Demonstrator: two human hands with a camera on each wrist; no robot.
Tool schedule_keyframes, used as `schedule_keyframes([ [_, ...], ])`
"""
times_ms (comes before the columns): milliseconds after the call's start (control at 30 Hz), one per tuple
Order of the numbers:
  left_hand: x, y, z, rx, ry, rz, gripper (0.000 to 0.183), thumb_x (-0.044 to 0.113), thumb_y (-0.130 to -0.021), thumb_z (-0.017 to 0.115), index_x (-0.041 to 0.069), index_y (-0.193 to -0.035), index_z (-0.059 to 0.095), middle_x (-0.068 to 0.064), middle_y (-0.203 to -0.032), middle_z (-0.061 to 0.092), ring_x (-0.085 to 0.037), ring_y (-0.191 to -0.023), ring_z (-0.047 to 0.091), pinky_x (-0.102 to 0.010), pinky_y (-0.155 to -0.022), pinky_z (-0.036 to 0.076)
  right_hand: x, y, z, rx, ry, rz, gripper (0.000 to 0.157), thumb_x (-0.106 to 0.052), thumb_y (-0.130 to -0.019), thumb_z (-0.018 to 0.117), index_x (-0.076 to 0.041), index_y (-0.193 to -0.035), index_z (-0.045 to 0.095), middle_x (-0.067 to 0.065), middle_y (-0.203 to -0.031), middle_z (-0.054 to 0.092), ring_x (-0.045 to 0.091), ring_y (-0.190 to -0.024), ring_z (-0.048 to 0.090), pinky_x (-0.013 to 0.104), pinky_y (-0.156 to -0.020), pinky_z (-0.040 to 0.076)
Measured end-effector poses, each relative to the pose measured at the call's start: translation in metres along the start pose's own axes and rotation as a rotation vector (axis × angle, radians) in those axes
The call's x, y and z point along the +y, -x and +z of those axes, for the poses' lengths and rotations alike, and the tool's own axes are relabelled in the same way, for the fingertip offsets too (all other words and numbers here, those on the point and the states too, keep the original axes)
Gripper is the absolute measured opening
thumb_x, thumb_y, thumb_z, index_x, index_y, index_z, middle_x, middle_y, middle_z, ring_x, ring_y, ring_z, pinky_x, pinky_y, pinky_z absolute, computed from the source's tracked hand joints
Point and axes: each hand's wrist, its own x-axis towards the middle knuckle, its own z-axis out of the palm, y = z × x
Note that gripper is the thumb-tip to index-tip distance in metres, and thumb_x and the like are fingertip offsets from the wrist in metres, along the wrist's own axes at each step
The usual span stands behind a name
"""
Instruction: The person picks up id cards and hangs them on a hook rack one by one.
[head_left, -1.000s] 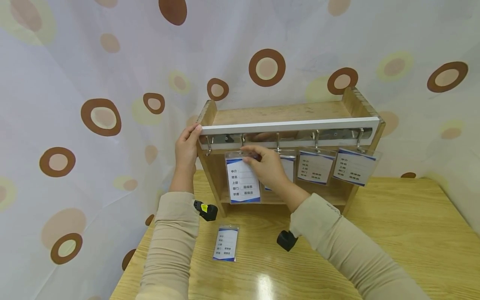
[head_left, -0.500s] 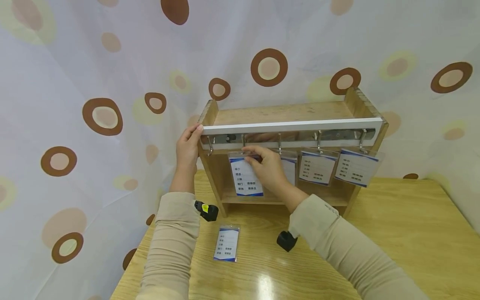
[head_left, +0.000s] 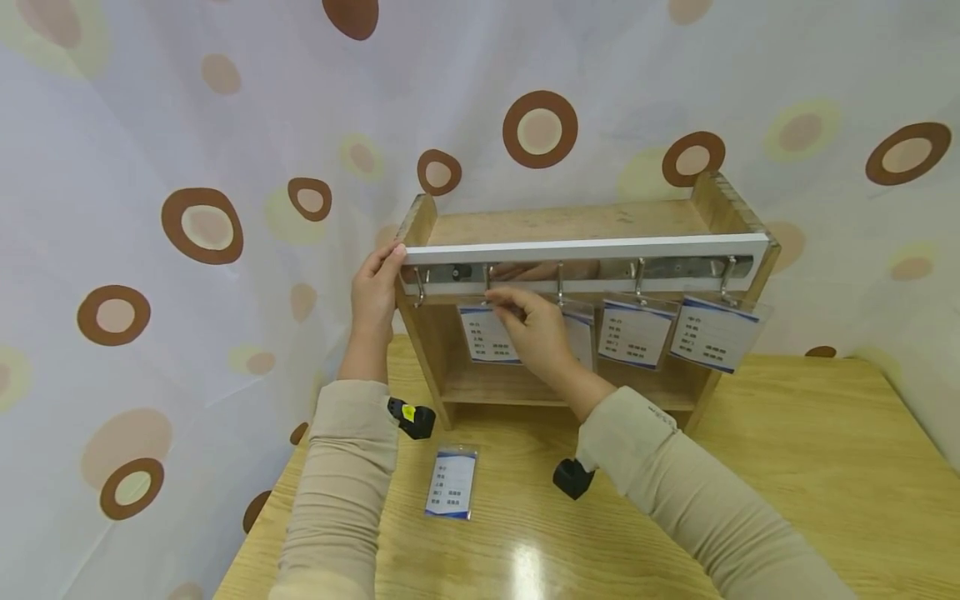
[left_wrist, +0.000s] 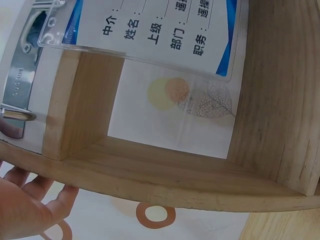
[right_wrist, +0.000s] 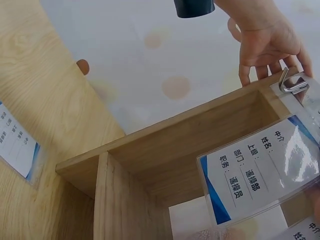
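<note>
My left hand point(head_left: 373, 292) grips the upper left corner of a small wooden shelf point(head_left: 502, 393), thumb at the front and fingers around the side panel. At the second hook point(head_left: 487, 275) from the left, my right hand point(head_left: 542, 333) pinches the top edge of a clear plastic name badge point(head_left: 486, 337). The badge hangs in front of the shelf's opening, its lower end tilted back; in the right wrist view the badge point(right_wrist: 250, 170) shows its printed face and blue corners. My fingers hide where its top meets the hook. The leftmost hook point(head_left: 419, 287) is bare.
More badges hang to the right, including one badge point(head_left: 636, 335) and another at the far right point(head_left: 716, 333). A loose badge point(head_left: 452, 483) lies on the wooden table point(head_left: 810, 467) before the shelf. A spotted curtain point(head_left: 600, 67) stands close behind.
The lower end of the badge in my right hand has swung back toward the shelf, so its face looks shorter. My right hand has barely moved; my left hand stays at the corner.
</note>
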Motion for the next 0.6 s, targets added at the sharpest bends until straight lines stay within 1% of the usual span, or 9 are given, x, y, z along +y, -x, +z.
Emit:
schedule_keyframes([
  [267,0.000,0.000,0.001,-0.009,-0.008,0.019,0.037,0.030,-0.084,0.055,0.008,-0.114,0.055,0.000,-0.121,0.047,-0.011,-0.111,0.039,-0.036,-0.090,0.033,-0.005,0.000,-0.003,-0.016,-0.040,0.020,0.022,0.001,-0.081,0.055,-0.001,-0.103,0.058,0.010,-0.097,0.059,0.019,-0.087,0.054,0.025,-0.071,0.045],
  [400,0.000,0.000,0.001,-0.016,-0.008,0.013,0.038,0.030,-0.085,0.054,0.008,-0.115,0.054,0.000,-0.123,0.046,-0.011,-0.111,0.038,-0.036,-0.091,0.032,-0.007,0.001,-0.006,-0.012,-0.045,0.019,0.023,-0.001,-0.082,0.056,-0.001,-0.105,0.058,0.009,-0.099,0.059,0.018,-0.090,0.054,0.024,-0.074,0.045],
  [500,0.001,0.002,-0.001,-0.024,-0.024,0.006,0.040,0.032,-0.085,0.054,0.011,-0.119,0.052,0.000,-0.125,0.044,-0.011,-0.114,0.036,-0.036,-0.093,0.030,-0.009,0.002,-0.008,-0.031,-0.049,0.016,0.025,-0.003,-0.083,0.056,-0.002,-0.108,0.056,0.008,-0.104,0.058,0.017,-0.095,0.053,0.023,-0.079,0.043],
  [600,0.001,0.006,-0.005,-0.022,-0.031,-0.013,0.045,0.033,-0.085,0.054,0.014,-0.125,0.046,-0.001,-0.127,0.042,-0.014,-0.116,0.035,-0.038,-0.095,0.028,-0.013,0.004,-0.012,-0.054,-0.037,0.012,0.028,-0.008,-0.084,0.055,-0.005,-0.112,0.054,0.006,-0.108,0.056,0.015,-0.098,0.052,0.023,-0.080,0.042],
])
